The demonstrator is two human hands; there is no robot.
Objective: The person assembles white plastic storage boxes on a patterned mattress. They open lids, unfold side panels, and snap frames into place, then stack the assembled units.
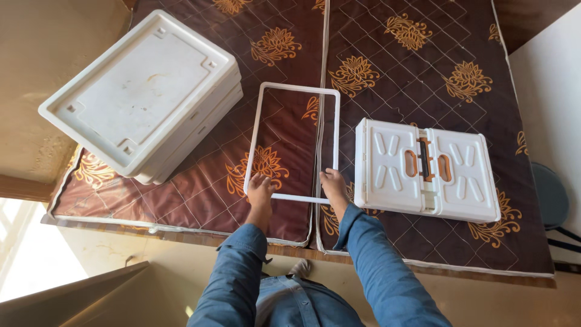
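A thin white rectangular frame [259,124] lies flat on a brown quilted mattress [387,79] with orange flower prints. My left hand [260,189] grips the frame's near left corner. My right hand [333,183] grips its near right corner. Both arms are in blue denim sleeves. Through the frame's hollow middle the mattress shows.
A stack of white plastic panels [142,94] rests at the left, overhanging the mattress edge. A folded white plastic crate with orange handle parts [423,169] lies to the right of the frame. A dark blue stool [551,197] stands at the far right by a pale wall.
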